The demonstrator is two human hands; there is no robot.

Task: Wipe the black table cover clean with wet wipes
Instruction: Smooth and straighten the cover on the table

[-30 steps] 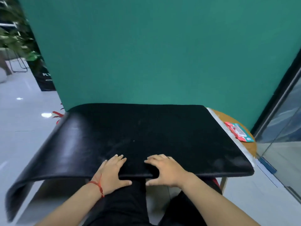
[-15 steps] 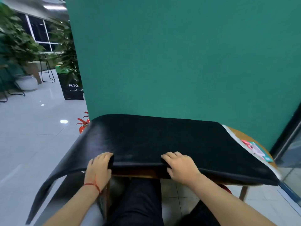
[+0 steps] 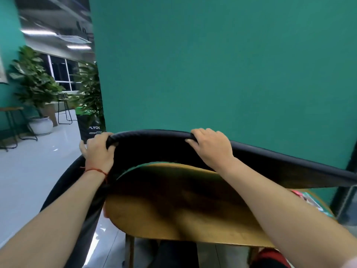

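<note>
The black table cover [image 3: 154, 149] is lifted off the table at its near edge and arches up in front of the green wall. My left hand [image 3: 99, 149] grips that raised edge on the left, fingers curled over it. My right hand [image 3: 211, 147] grips the same edge further right. Under the cover the round wooden table top [image 3: 173, 209] shows bare. A pack of wet wipes [image 3: 309, 201], red and teal, lies at the table's right rim, partly hidden by my right forearm and the hanging cover.
A green partition wall [image 3: 222, 64] stands right behind the table. To the left lie open tiled floor [image 3: 38, 171], potted plants [image 3: 34, 84], a stool [image 3: 64, 109] and a black sign stand [image 3: 90, 124]. A dark door frame [image 3: 347, 182] is at the far right.
Both hands have gone from lying on the cover's near edge to gripping it and raising it high. The wooden table top is now uncovered. The view has tilted upward.
</note>
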